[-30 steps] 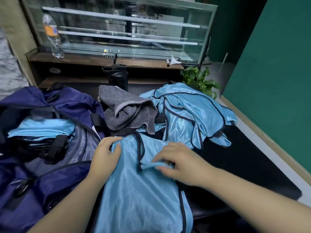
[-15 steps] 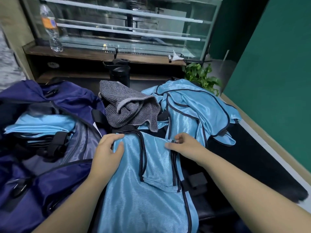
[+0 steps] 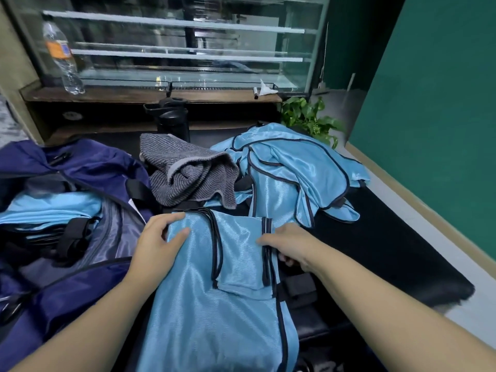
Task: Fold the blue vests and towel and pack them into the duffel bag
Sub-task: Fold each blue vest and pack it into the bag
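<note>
Fingers of my left hand [image 3: 158,241] lie nearly straight on the upper left corner of the light blue mesh vest with dark piping [image 3: 214,304], pressing it flat, thumb laid across the fabric, gripping nothing. My right hand [image 3: 291,245] sits at the vest's right edge: its index finger lies straight along the folded-in shoulder strap while the other fingers curl under the dark-trimmed edge, so it is holding that hem. Both forearms reach in from the bottom of the view.

That vest lies lengthwise on the black padded tabletop [image 3: 389,251], its top folded inward. Just left of it, touching my left wrist, the navy blue nylon duffel bag [image 3: 80,167] stands unzipped, with folded light blue vests [image 3: 53,208] stacked inside beside a black strap [image 3: 72,237]. Behind my hands the crumpled grey ribbed towel [image 3: 188,175] lies between the bag and a loose heap of shiny light blue vests [image 3: 295,173], which spreads just beyond my right hand.

Farther back a black lidded drinking flask [image 3: 173,116] stands behind the towel, a clear plastic water bottle with an orange label [image 3: 63,60] stands on the wooden ledge [image 3: 134,95] of a glass display case [image 3: 188,44], and a green leafy plant [image 3: 308,119] sits by the green wall [image 3: 442,103].
</note>
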Demonstrator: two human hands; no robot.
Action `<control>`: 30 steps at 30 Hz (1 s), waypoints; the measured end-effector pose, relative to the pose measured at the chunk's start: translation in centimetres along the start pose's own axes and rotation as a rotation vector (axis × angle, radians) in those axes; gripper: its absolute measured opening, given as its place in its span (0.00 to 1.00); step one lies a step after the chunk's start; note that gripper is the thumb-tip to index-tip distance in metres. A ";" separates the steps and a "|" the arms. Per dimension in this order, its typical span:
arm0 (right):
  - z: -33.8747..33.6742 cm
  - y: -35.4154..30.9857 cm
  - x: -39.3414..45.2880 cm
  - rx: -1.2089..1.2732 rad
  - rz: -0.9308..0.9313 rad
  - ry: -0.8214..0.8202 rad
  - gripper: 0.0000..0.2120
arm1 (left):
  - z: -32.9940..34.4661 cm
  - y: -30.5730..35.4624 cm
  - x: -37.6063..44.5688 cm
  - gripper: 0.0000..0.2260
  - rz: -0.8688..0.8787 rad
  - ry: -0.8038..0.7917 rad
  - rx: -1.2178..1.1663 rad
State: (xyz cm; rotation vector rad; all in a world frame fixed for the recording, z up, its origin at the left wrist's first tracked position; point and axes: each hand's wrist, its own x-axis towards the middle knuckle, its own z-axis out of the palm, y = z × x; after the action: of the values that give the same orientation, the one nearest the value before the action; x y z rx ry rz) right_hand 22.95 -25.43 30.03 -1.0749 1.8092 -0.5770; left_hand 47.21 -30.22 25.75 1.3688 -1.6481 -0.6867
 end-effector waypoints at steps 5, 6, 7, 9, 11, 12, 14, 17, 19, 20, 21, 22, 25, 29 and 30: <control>-1.5 0.7 -0.4 0.024 -0.063 0.028 0.14 | -0.4 1.3 1.8 0.21 -0.250 -0.175 -0.213; -2.1 0.8 -0.4 0.038 -0.073 0.036 0.15 | -0.6 2.0 2.5 0.17 -0.265 -0.252 -0.188; -2.8 1.0 -0.5 0.055 -0.083 0.050 0.17 | -0.8 2.7 3.2 0.10 -0.264 -0.330 -0.127; -4.1 1.4 -0.6 0.090 -0.098 0.078 0.19 | -1.4 4.5 4.6 0.09 -0.256 -0.441 0.008; -5.3 1.5 -0.8 0.095 -0.105 0.112 0.21 | -1.3 6.3 5.8 0.15 -0.297 -0.501 0.094; -6.0 1.4 -0.9 0.085 -0.111 0.134 0.21 | -1.0 7.3 6.2 0.14 -0.316 -0.513 0.142; -7.2 0.9 -0.9 0.051 -0.133 0.179 0.20 | 0.0 9.0 7.0 0.11 -0.375 -0.542 0.171; -8.6 -0.2 -0.6 0.041 -0.179 0.238 0.20 | 1.5 10.9 7.4 0.06 -0.586 -0.543 -0.048; -9.3 -0.8 -0.3 0.073 -0.190 0.257 0.20 | 2.1 11.3 7.3 0.11 -0.719 -0.504 -0.201; -9.6 -1.1 -0.1 0.087 -0.185 0.255 0.19 | 2.3 11.4 7.2 0.14 -0.756 -0.483 -0.260; -9.8 -1.3 0.1 0.099 -0.178 0.244 0.19 | 2.5 11.2 7.2 0.15 -0.768 -0.469 -0.299; -10.0 -1.4 0.2 0.107 -0.169 0.225 0.18 | 2.6 11.0 7.2 0.16 -0.759 -0.464 -0.301; -10.3 -1.6 0.6 0.111 -0.156 0.186 0.18 | 3.1 10.3 7.0 0.12 -0.652 -0.469 -0.231; -10.1 -1.6 1.4 0.074 -0.227 0.238 0.18 | 3.5 9.9 6.6 0.10 -0.543 -0.375 -0.251; -10.0 -1.6 1.5 0.044 -0.269 0.263 0.17 | 3.6 9.7 6.6 0.11 -0.515 -0.337 -0.263</control>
State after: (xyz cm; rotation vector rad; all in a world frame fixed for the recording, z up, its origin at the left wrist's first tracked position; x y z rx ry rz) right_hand 14.46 -28.15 35.15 -1.2701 1.8763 -0.9533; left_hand 39.12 -34.61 33.95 1.5513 -1.3851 -1.4478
